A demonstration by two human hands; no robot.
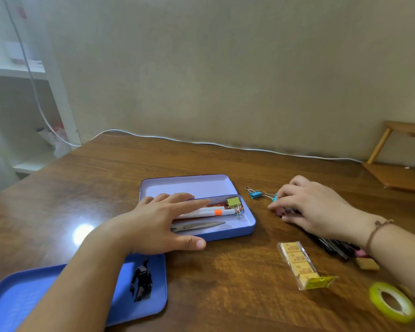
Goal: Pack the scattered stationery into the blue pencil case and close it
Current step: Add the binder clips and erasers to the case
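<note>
1. Head view: the blue pencil case (248, 225) is lying open near the middle of the tabletop (106, 178), with its inner tray (177, 185) propped just behind it, towards the far edge.
2. The left hand (158, 224) is resting flat and open on the case's left end, fingers spread over a white marker (211, 212), thumb touching the front wall.
3. Scissors (201, 226) and a green binder clip (234, 202) are lying inside the case.
4. The right hand (312, 207) is curling over small clips just right of the case; whether it is gripping them I cannot tell.
5. A blue binder clip (255, 194) is lying between case and right hand.
6. An eraser pack (300, 265) and a tape roll (392, 301) are sitting towards the near right corner.
7. The case lid (19, 298) is lying at the near left edge.
</note>
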